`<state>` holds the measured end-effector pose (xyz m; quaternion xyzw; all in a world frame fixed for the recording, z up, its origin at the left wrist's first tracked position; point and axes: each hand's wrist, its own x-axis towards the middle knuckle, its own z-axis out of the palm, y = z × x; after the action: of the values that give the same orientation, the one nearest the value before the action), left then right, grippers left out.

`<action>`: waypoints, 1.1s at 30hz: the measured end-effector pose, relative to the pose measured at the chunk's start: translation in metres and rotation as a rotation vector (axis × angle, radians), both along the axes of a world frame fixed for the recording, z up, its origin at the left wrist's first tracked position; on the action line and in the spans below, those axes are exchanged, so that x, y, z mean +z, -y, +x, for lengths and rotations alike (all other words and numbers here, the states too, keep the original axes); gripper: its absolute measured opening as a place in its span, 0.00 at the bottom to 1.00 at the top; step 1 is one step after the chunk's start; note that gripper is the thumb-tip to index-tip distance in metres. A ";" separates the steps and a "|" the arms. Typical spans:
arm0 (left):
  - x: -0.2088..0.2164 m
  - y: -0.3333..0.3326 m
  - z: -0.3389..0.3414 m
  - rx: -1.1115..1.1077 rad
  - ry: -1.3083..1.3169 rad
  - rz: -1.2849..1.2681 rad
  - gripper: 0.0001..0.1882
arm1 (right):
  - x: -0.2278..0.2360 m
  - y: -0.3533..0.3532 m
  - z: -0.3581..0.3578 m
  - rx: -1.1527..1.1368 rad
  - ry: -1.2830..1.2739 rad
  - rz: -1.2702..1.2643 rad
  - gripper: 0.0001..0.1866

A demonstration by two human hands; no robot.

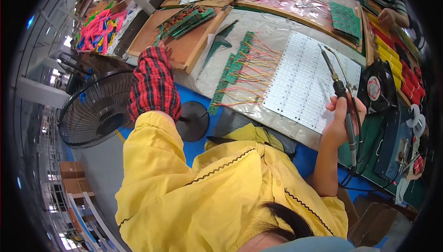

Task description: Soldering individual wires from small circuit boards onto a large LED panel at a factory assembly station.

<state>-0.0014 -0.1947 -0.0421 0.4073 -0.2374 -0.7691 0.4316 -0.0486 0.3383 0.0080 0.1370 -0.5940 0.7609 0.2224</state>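
The right hand (342, 116) grasps a soldering iron (338, 87) by its handle, the tip pointing far and slightly left over the white panel (295, 83); whether the tip touches the panel I cannot tell. A thin metal tube (340, 59) runs along the iron, and its cable hangs near, toward the right side of the counter (198, 82). The left hand (163, 49) reaches far left to the near edge of the tray (146, 31), mostly hidden by a red plaid sleeve (154, 83), so I cannot tell whether it holds anything. Green boards (187, 23) with orange wires lie piled in that tray. Between the tray and the panel, green strips (236, 65) lie in a slanting row, their red and yellow wires (259, 70) spreading right to the panel's left edge. Right of the panel stands a small black fan (379, 88), with a blue box (392, 146) and a white spool (416, 120) nearer. Past the panel, a large tray (295, 16) holds more green boards at its right end. A larger fan (99, 111) stands at the left. At the far right shows another person's hand (387, 17).
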 end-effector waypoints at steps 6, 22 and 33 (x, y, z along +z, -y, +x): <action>0.056 -0.040 -0.010 0.295 0.167 -0.112 0.13 | 0.005 -0.004 -0.001 0.006 0.058 -0.060 0.09; 0.137 -0.226 -0.077 -0.798 0.082 -1.015 0.10 | -0.005 -0.002 -0.017 -0.141 0.022 0.014 0.10; 0.039 -0.184 -0.172 -1.237 0.450 -1.456 0.11 | -0.016 0.012 -0.031 -0.325 0.149 0.213 0.11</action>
<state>-0.1735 -0.0104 -0.0033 -0.0174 -0.9018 -0.4298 0.0428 -0.0796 0.3259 -0.0083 0.0055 -0.7000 0.6561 0.2819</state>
